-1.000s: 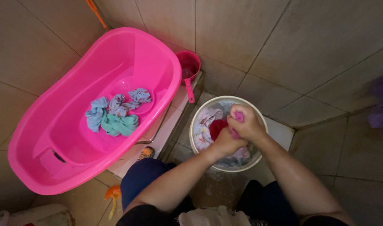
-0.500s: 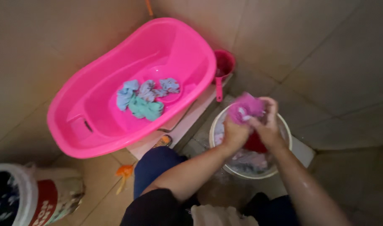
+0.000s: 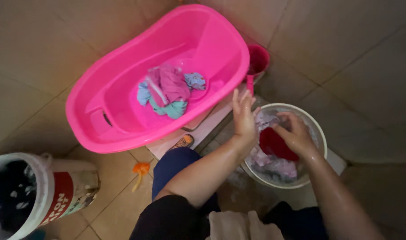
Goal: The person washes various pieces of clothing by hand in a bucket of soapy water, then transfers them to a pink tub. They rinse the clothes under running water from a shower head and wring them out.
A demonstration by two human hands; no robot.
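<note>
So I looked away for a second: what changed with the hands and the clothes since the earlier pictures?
The purple-pink cloth has left both hands and now lies on the pile in the pink tub. The left hand is open and empty, lifted beside the white basin. The right hand has gone down onto the red cloth in the basin. Tub, basin and dipper stayed put.

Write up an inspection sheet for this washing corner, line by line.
Surface: tiled floor, wet by the basin.
Job's things: round white basin holding a red cloth and pale laundry; pink tub with a pink garment on top of blue and green clothes.
Clutter: white bucket with dark contents; pink scoop; orange scrap.
Grips: left hand open, empty, above the basin's edge; right hand on the red cloth, closure unclear.
Cables: nothing seen.
Surroundings: tiled walls.
</note>
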